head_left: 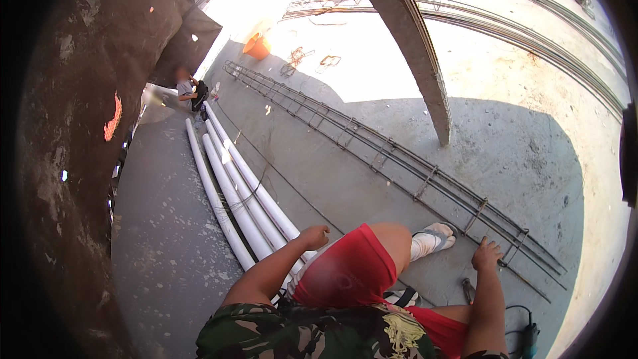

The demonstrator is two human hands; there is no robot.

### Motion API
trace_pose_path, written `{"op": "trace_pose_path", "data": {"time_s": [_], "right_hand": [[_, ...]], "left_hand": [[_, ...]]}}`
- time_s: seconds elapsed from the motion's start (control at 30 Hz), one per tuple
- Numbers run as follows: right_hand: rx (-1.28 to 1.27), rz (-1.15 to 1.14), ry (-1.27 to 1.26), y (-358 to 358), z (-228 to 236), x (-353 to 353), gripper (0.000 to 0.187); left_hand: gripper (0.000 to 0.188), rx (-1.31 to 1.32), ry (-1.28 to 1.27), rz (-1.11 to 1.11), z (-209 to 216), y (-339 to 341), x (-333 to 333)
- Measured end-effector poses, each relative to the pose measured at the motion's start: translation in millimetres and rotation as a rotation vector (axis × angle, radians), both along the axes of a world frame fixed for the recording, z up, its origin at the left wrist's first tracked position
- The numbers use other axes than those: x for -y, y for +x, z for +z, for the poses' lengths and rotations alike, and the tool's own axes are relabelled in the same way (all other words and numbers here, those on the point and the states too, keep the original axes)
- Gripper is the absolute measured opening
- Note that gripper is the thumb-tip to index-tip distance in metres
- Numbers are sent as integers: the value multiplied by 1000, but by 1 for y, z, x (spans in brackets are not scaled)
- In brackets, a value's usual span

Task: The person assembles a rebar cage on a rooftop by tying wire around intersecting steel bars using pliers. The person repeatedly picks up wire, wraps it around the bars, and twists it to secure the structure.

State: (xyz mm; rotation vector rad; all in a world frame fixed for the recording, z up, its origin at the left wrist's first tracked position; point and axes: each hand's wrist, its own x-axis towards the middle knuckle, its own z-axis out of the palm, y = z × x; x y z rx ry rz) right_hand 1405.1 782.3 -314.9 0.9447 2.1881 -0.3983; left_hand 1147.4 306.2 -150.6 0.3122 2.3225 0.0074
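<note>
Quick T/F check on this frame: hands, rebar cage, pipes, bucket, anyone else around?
1. The right hand rests on the near end of the long rebar cage. True.
2. The left hand is spread flat on the concrete floor. False: it is closed in a loose fist above the white pipes.
3. The white pipes lie side by side along the floor, to the person's left. True.
4. The orange bucket stands right next to the person's foot. False: it sits far off, beyond the cage's far end.
5. No one else is in view. False: another person crouches at the pipes' far end.
</note>
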Motion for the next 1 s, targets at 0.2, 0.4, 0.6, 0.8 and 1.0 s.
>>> {"op": "trace_pose_path", "data": {"time_s": [0.2, 0.4, 0.6, 0.8, 1.0], "right_hand": [[5, -88, -46, -1, 9, -4, 50], [-133, -157, 8, -2, 8, 4, 42], [-83, -176, 50, 3, 4, -4, 43], [81, -131, 89, -23, 9, 16, 58], [317, -142, 133, -57, 25, 34, 75]], "left_hand": [[43, -12, 104, 119, 17, 11, 43], [45, 124, 611, 799, -23, -32, 82], [45, -15, 424, 352, -23, -70, 67], [41, -19, 377, 318, -65, -108, 106], [39, -15, 235, 314, -34, -145, 86]]}}
